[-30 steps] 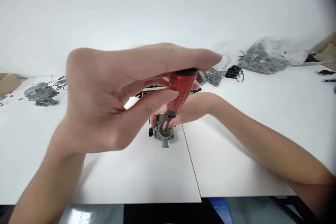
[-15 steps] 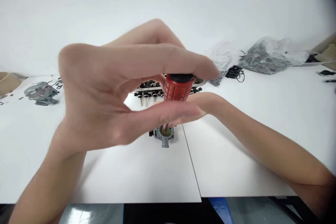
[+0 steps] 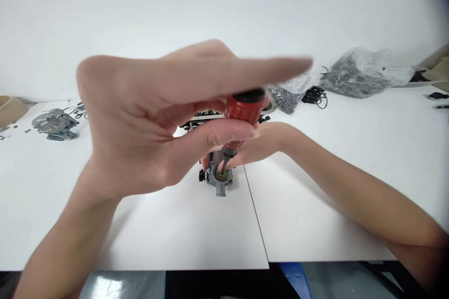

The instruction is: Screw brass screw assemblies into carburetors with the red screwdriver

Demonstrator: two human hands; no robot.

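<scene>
My left hand (image 3: 157, 112) holds a red screwdriver (image 3: 242, 110) with a black cap between its thumb and fingers, the index finger stretched out over the handle. The shaft slants down, and its tip is inside the round opening of a small grey carburetor (image 3: 220, 189) on the table. Behind the screwdriver, my right hand (image 3: 254, 147) reaches in from the right to the carburetor; its fingers are partly hidden, and their closed tips show beside the carburetor body, which they hold.
Another grey carburetor (image 3: 56, 124) lies at the left near a beige container (image 3: 10, 110). A metal tray (image 3: 271, 103) of small parts is behind my hands. Plastic bags of parts (image 3: 365, 74) and black cables (image 3: 315, 96) sit at the back right.
My left index finger has straightened and its thumb has shifted left on the handle. The screwdriver leans more to the right, with more of its shaft showing. My right hand looks unchanged.
</scene>
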